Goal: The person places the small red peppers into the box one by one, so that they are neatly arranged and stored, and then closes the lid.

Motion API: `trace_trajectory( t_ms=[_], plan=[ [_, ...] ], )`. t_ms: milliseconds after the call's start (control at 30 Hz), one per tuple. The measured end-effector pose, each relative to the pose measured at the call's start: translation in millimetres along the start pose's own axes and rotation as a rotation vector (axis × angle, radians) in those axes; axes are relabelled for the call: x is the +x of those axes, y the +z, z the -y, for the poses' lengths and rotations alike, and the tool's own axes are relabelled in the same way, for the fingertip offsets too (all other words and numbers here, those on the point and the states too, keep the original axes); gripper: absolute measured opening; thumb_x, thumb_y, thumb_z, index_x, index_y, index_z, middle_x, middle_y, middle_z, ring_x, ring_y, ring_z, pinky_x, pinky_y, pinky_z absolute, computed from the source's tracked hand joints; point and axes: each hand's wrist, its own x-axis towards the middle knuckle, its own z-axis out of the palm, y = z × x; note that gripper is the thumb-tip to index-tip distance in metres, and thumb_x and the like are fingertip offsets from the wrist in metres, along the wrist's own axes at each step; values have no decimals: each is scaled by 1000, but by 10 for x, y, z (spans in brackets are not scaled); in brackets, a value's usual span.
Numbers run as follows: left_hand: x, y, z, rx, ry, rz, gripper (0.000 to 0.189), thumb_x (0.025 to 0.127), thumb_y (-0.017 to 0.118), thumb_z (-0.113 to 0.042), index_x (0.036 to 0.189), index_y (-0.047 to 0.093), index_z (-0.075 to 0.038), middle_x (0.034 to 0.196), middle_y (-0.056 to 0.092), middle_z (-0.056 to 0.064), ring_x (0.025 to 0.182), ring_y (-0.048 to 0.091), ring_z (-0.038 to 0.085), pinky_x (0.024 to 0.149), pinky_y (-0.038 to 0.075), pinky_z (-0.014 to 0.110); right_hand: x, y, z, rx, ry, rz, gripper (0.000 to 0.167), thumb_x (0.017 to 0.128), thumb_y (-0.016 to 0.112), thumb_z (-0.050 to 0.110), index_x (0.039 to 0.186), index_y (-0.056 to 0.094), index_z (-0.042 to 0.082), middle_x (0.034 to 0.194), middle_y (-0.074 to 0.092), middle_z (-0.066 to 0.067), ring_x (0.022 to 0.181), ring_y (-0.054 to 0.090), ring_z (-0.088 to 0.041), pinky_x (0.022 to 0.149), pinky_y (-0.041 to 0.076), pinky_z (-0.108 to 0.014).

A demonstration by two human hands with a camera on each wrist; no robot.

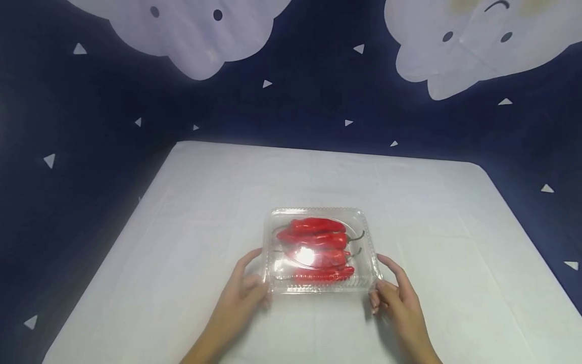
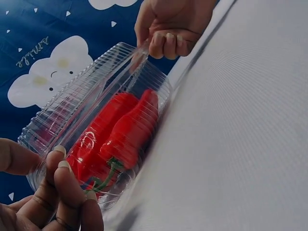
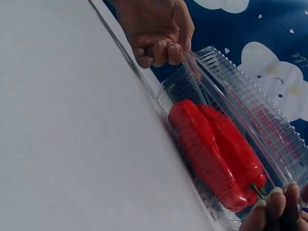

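Observation:
A clear plastic clamshell box (image 1: 313,288) lies near the middle front of the white table, its lid over several red peppers (image 1: 318,239) with thin green stems. My left hand (image 1: 241,293) pinches the box's left edge between thumb and fingers. At the opposite edge, my right hand (image 1: 400,298) grips the front right corner the same way. In the left wrist view the fingertips (image 2: 60,163) press at the rim, and the lid's ribbed wall shows above it. From the right wrist, the peppers (image 3: 211,149) show through the box's side wall.
A white cloth covers the table (image 1: 313,172), whose far corners are rounded. Behind and beside it hangs or lies a dark blue cloth (image 1: 309,101) with small white triangles and white cloud faces (image 1: 195,30).

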Motion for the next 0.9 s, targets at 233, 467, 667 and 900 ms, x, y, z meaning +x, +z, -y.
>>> trace_trajectory(
  t_ms=[233,467,667,900],
  plan=[
    [-22,-7,0,-31,26,9,67,101,62,-7,157,30,-25,77,65,16,71,64,37,72,56,35,-72,16,-53,100,-133,34,54,106,43,-6,156,26,4,66,51,-8,61,51,-16,58,47,-32],
    [-33,-6,-2,11,-10,-28,77,99,65,-11,160,27,-39,78,69,13,77,68,29,103,40,27,-116,61,-114,246,-198,22,60,104,42,-12,158,22,4,66,51,-8,59,47,-19,55,42,-33],
    [-33,38,27,44,-46,-62,76,101,65,-15,158,26,-45,79,69,8,78,67,23,103,38,30,-133,57,-76,202,-72,-22,48,107,43,-2,153,29,4,68,51,-6,63,50,-15,56,46,-29],
    [-35,-47,-30,333,-41,-136,62,104,61,-28,159,32,-31,99,70,-5,92,66,9,100,48,41,-98,-82,-4,-42,58,-37,40,112,40,19,149,39,5,74,58,-10,64,58,-17,57,53,-30]
  ],
)
